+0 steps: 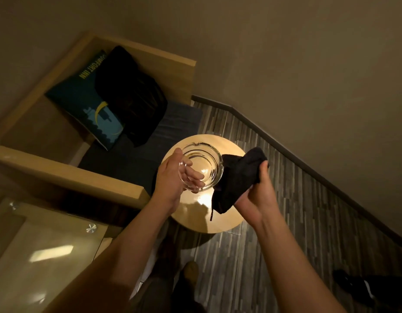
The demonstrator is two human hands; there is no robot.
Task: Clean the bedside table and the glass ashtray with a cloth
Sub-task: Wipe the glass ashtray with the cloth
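Left grip: the left grip (172, 175) grasps the glass ashtray (202, 163), thumb on the outer rim and fingers curled under the near wall, where they show through the glass.
Right grip: the right grip (258, 190) is clenched round a bunched black cloth (238, 177), which sticks out above it and hangs below it with a loose thread.
Ashtray: lifted off the round wooden counter (218, 220) and tilted, held above its far half, just right of the left grip.
Cloth: just left of the right grip, its edge at the ashtray's right rim. I cannot tell if they touch. It is not inside the bowl.
Counter: below both grips, nothing resting on it, with a bright glare under the ashtray.
Done so far: the ashtray is picked up and the cloth brought beside it. The glass looks clear, but wiping cannot be confirmed.
Left to do: likely wipe the bowl and rim, wipe the counter top, then set the ashtray back.
Beyond the left grip: a printed pillow (89, 105) and a black bag (130, 96) on a bench seat.
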